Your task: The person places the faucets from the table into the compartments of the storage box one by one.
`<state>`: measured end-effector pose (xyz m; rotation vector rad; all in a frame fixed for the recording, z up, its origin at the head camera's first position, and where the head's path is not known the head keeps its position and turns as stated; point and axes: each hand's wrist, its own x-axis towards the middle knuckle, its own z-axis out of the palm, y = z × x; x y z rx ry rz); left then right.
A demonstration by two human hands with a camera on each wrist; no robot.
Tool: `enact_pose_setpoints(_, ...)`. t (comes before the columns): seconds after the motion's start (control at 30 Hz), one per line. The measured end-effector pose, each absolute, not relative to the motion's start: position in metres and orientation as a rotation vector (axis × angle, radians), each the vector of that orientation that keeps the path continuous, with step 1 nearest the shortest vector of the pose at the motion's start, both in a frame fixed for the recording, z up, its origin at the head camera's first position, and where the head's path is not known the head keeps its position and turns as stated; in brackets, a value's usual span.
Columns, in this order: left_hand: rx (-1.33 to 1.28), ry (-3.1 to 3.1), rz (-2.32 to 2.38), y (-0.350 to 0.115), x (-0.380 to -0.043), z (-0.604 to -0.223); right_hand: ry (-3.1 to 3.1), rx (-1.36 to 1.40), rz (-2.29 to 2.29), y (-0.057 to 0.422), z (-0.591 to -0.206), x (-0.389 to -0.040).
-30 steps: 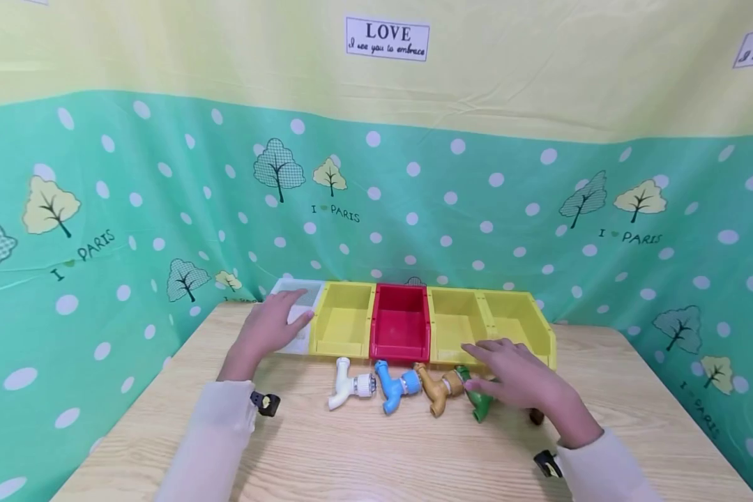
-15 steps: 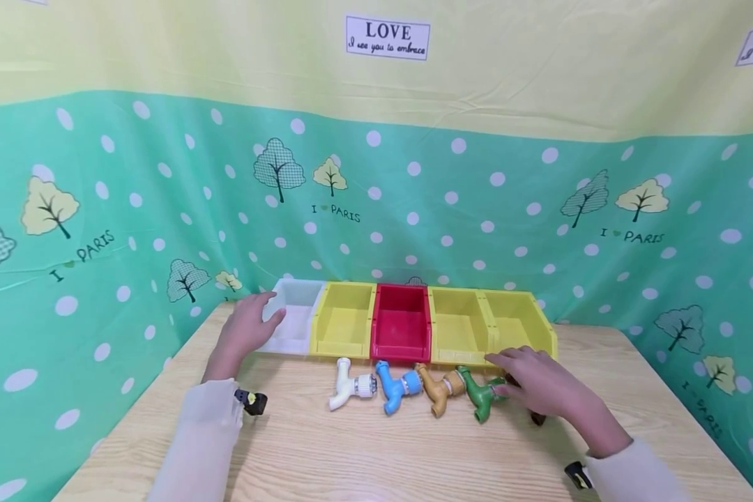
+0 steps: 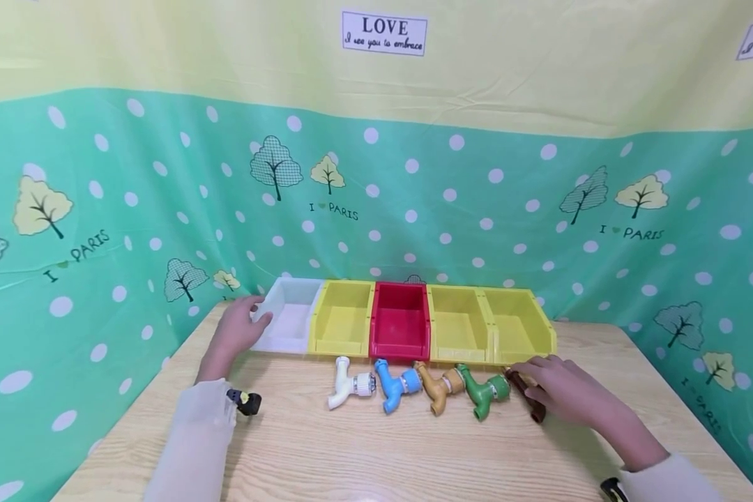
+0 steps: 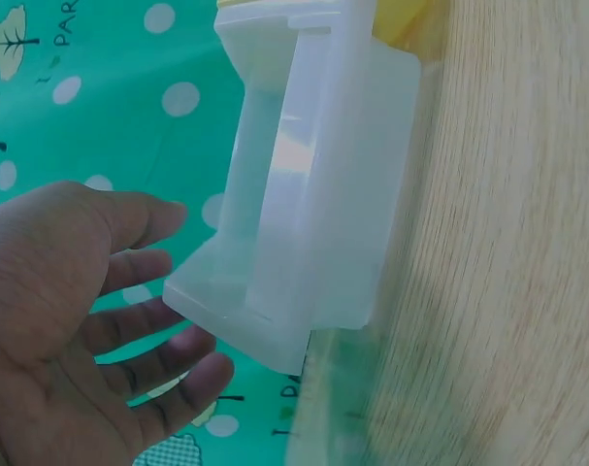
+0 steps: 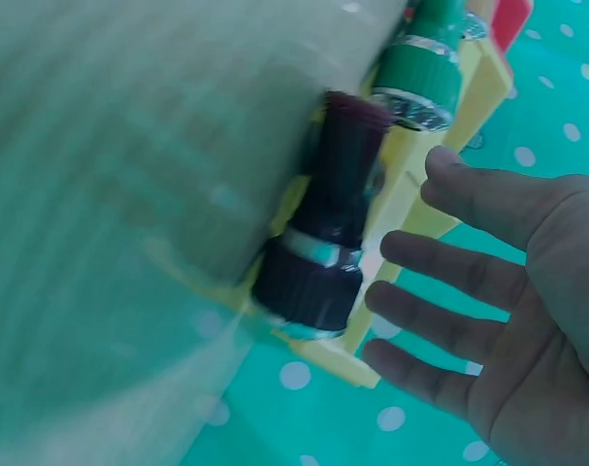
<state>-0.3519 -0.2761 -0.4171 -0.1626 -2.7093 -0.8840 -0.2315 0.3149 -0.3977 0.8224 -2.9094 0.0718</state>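
Green and yellow printed cloth [image 3: 502, 202] surrounds your workspace, its lower part dotted white. Before you spreads a wood-grained table [image 3: 383, 453]. Toward its far side stands one row of bins, side by side from left to right: a translucent white bin [image 3: 293, 324], a first yellow bin [image 3: 344, 317], a red bin [image 3: 401, 317], a second yellow bin [image 3: 457, 324] and a third yellow bin [image 3: 514, 324].

Pale sleeves [image 3: 191, 439] reach in from both sides to your wrists. Your left hand [image 3: 235, 329] is at the outer side of the translucent white bin, fingers parted and slightly bent, gripping nothing; whether a fingertip touches the wall you cannot tell. Your right hand [image 3: 565, 389] has its fingers extended and spread, holding nothing, right beside the dark brown tap [image 5: 343, 175]; the right wrist view shows a gap between them.

Along the near side of the bins, your taps lie in a line: white tap [image 3: 345, 383], blue tap [image 3: 391, 387], tan tap [image 3: 437, 390], green tap [image 3: 480, 394], then the dark brown one at the right end, before the third yellow bin. A small black wrist camera [image 3: 246, 402] sits at your left cuff.
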Motion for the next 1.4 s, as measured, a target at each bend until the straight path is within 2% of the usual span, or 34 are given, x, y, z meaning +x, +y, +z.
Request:
enact_pose_setpoints(0.6,-0.133,-2.703,-1.153,-0.297,-0.352,-0.418,-2.832,0.966,0.039,0.340,-0.409,-0.226)
enact_pose_setpoints(0.93,-0.112,-2.712,-1.182,-0.297,-0.351,-0.417,-2.674,1.188,0.094,0.355,-0.421,-0.233)
enact_pose_setpoints(1.4,-0.117,-2.719,-1.199,-0.300,-0.352,-0.419,-2.809,1.122,-0.061,0.345,-0.417,-0.228)
